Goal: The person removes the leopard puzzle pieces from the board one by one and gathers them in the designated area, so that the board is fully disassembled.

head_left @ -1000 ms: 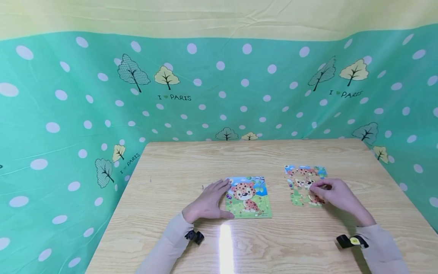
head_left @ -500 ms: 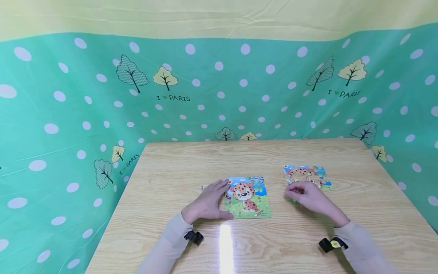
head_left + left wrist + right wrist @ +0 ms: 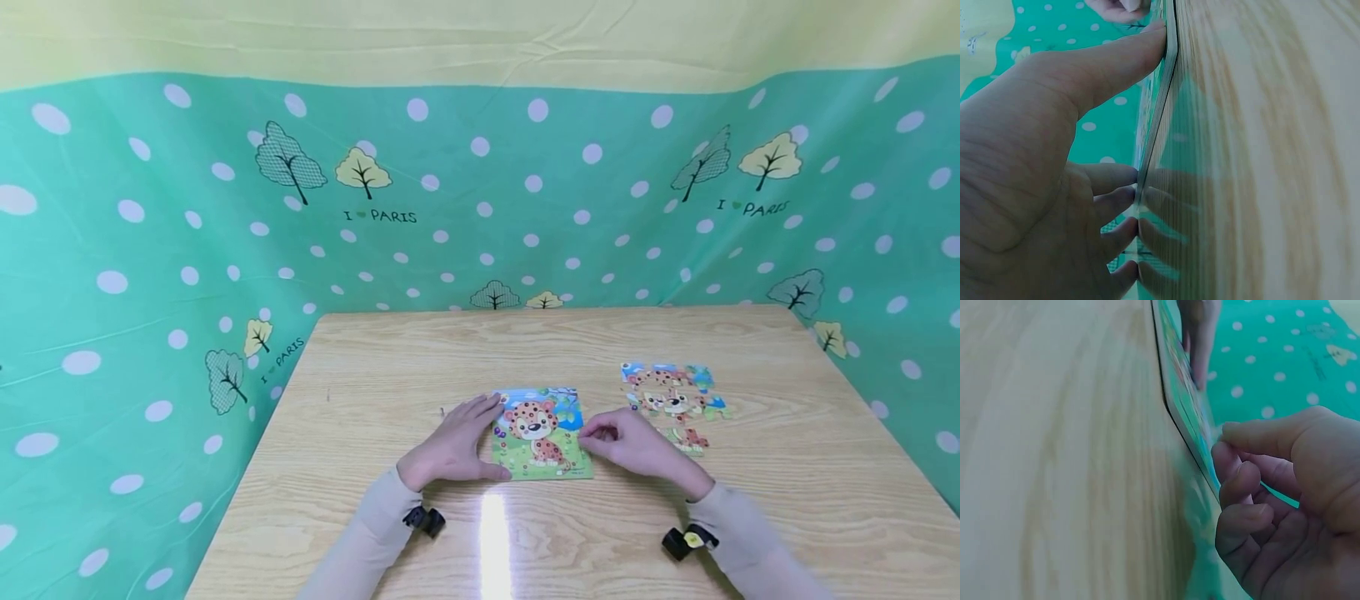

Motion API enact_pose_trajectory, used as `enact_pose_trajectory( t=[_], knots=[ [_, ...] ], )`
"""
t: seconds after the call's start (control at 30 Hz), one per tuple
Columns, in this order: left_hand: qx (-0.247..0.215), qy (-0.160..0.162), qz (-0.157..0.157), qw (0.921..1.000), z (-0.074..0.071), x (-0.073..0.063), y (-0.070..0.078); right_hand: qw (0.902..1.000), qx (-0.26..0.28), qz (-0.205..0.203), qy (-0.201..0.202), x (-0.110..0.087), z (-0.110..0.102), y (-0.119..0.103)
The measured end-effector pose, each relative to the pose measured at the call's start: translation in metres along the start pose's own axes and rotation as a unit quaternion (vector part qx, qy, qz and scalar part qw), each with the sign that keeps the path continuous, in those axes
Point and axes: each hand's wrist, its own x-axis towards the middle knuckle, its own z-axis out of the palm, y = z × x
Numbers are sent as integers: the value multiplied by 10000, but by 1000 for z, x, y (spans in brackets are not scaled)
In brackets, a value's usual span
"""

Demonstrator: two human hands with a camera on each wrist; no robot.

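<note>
A square puzzle board (image 3: 542,433) printed with a spotted cub on grass lies flat on the table. My left hand (image 3: 456,442) is spread along its left side, the thumb (image 3: 1129,56) at the near edge and the fingers reaching the far left corner. At the board's right edge, my right hand (image 3: 626,437) pinches a small puzzle piece between thumb and index finger; the fingers mostly cover it. Its other fingers are curled in, as the right wrist view shows. Farther right lies a group of loose puzzle pieces (image 3: 675,404) with gaps between several of them.
The pale wooden table (image 3: 390,358) reflects a bright strip of light (image 3: 495,542) near its front. A green dotted curtain (image 3: 480,192) with trees stands behind and at both sides. A black wrist camera (image 3: 425,521) sits on each forearm.
My right hand has moved left from the loose pieces to the board, taking a green piece from the lower left of the group. My left hand has stayed in place.
</note>
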Motion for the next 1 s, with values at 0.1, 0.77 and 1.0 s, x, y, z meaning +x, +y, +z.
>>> enact_pose_trajectory(
  t=[0.1,0.77,1.0],
  knots=[
    [-29,16,15,10000,0,0,0,9996,56,-7,-268,4,7,-5],
    [39,36,8,10000,0,0,0,9974,88,288,-658,15,18,-12],
    [41,49,23,10000,0,0,0,9966,215,473,-639,16,17,-11]
  ],
)
